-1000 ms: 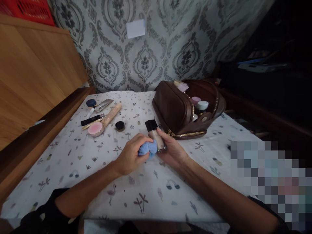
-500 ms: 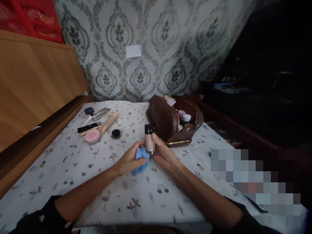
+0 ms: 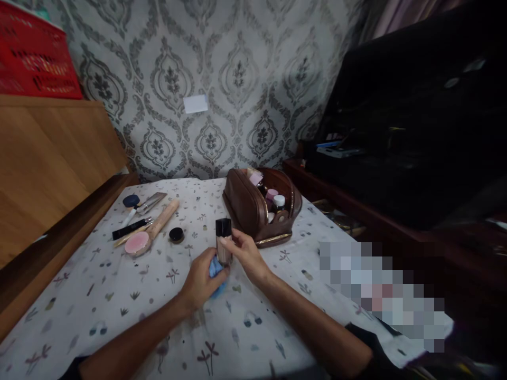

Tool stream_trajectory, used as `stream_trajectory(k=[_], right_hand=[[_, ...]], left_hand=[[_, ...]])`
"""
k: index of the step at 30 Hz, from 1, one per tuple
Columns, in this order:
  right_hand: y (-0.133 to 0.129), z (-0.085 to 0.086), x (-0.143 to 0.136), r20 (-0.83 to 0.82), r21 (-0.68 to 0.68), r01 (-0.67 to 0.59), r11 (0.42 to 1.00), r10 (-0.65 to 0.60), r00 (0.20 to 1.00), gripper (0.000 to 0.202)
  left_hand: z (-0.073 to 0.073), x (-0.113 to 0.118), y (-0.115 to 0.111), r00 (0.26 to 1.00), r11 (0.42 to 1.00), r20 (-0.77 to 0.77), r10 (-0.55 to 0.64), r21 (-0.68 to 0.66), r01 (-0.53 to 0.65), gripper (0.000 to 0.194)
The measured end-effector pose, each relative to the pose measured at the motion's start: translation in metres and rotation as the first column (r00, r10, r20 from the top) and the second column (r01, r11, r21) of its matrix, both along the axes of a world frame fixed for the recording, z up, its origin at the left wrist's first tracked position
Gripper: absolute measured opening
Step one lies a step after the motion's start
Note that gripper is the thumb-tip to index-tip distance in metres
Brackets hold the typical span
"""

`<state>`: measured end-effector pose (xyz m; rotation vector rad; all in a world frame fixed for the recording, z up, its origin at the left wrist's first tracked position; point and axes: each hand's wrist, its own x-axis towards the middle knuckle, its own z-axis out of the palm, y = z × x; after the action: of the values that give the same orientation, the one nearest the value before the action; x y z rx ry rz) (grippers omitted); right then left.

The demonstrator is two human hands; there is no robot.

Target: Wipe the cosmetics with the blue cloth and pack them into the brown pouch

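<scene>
A foundation bottle point(image 3: 224, 249) with a black cap and beige contents stands upright between my hands, above the printed tablecloth point(image 3: 150, 316). My right hand point(image 3: 250, 258) grips its side with thumb and fingers. My left hand point(image 3: 201, 278) is closed around a crumpled blue cloth point(image 3: 216, 268), which is pressed against the lower part of the bottle. Just behind the right hand sits a brown makeup bag point(image 3: 247, 211), unzipped, with several cosmetics inside, among them a white-capped jar point(image 3: 279, 201).
On the left lie a pink compact point(image 3: 138, 243), a beige tube point(image 3: 164, 219), a black tube point(image 3: 130, 229), a silver tube point(image 3: 152, 201) and a dark blue round container point(image 3: 131, 200). A small black-lidded jar point(image 3: 176, 235) stands nearer. A wooden panel point(image 3: 59, 158) borders the left side.
The camera view has turned, so the scene sits further left and lower. My left hand has brought the blue cloth further round the bottle's base; my right hand still holds the bottle.
</scene>
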<state>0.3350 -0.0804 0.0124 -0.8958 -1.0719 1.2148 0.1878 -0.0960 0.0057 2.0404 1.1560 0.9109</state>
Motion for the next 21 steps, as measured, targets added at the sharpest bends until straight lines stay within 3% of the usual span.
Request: stream_trajectory(k=[4,6,9,12,15,21], right_hand=[[-0.003,0.005,0.007,0.335,0.077,0.127,0.989,-0.145,0.931,0.032],[-0.009,0.013,0.013,0.388,0.099,0.107,0.989,-0.137,0.911,0.027],[-0.022,0.033,0.028,0.364,0.118,0.045,0.992,-0.086,0.928,0.031],[-0.033,0.054,0.051,0.347,0.098,0.043,0.994,-0.074,0.935,0.052],[-0.038,0.073,0.08,0.349,0.107,0.063,0.992,-0.097,0.932,0.052],[-0.035,0.114,0.137,0.274,0.227,0.18,0.957,-0.24,0.931,0.045]], left_hand=[[-0.007,0.0,-0.001,0.993,0.989,-0.111,0.024,0.147,-0.007,0.012],[-0.01,-0.001,-0.002,0.979,0.962,-0.195,0.054,0.273,0.002,0.011],[-0.004,-0.001,-0.003,0.948,0.872,-0.303,0.094,0.485,0.069,0.011],[0.014,0.007,-0.002,0.924,0.771,-0.372,0.086,0.612,0.175,0.018],[0.038,0.024,0.004,0.914,0.713,-0.404,0.045,0.653,0.254,0.023],[0.075,0.064,0.037,0.879,0.698,-0.477,0.005,0.631,0.338,0.041]])
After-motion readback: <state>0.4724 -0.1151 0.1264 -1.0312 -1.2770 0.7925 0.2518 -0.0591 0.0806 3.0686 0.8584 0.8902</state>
